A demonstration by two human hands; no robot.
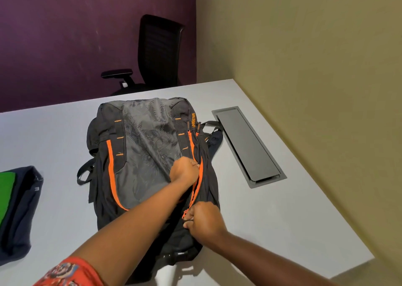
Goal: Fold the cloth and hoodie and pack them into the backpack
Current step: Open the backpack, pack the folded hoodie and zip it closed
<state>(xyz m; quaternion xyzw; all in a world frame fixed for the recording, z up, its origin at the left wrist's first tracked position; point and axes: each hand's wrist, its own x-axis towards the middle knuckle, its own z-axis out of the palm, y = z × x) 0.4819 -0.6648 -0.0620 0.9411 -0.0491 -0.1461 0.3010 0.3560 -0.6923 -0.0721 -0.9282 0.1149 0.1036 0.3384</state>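
Now the backpack (pixel 150 155) lies long on the desk (pixel 272 209), top at 12 o'clock. Both hands pinch its orange zipper (pixel 195 190): left hand (pixel 183 170) farther, right hand (pixel 204 220) nearer. Folded clothes (pixel 17 209) wait at 9 o'clock.

A pale grey table (pixel 272 216) (with a dark inset cable hatch (pixel 248 146)) meets an olive wall (pixel 315 46); black office chair (pixel 158 53) by a purple wall (pixel 65 35).

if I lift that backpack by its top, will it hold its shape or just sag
Probably sag: the backpack lies flat, its grey panel wrinkled, so it looks nearly empty and light. The loose straps would likely dangle. With the orange zipper partly open between the left hand and right hand, the opening may gape.
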